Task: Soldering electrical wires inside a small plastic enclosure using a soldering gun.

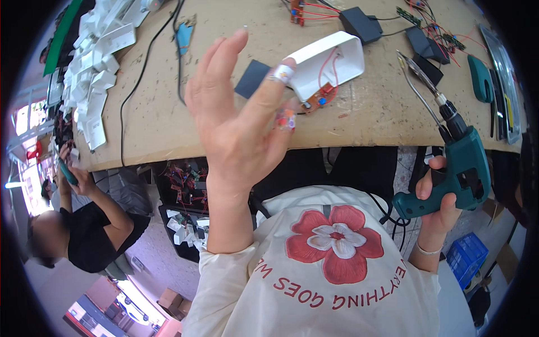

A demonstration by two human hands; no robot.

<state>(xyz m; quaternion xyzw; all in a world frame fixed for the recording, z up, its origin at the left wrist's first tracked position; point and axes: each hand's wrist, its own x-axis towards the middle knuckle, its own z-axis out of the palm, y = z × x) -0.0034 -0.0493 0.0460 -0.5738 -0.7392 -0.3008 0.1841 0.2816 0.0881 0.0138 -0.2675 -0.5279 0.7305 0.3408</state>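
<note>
My right hand (441,194) is wrapped round the handle of a green pistol-shaped soldering gun (474,163). Its metal tip and thin curved feed tube point up and left over the table. Fingers spread, my left hand (236,123) hovers at the near side of the table, with wraps on two digits. The fingertip with the white wrap overlaps the left end of a white plastic housing (356,59); whether they touch, I cannot tell. Red wires run from inside the housing to a small brown circuit board (320,98) at its near edge. A dark flat piece (251,78) lies partly behind my left hand.
White housings (104,81) are heaped at the table's left, beside black cables (140,73). Black boxes (360,25) with wired boards lie at the back right, near a green tool (480,78). Bins of parts (182,230) stand below. Another person (95,236) works at left.
</note>
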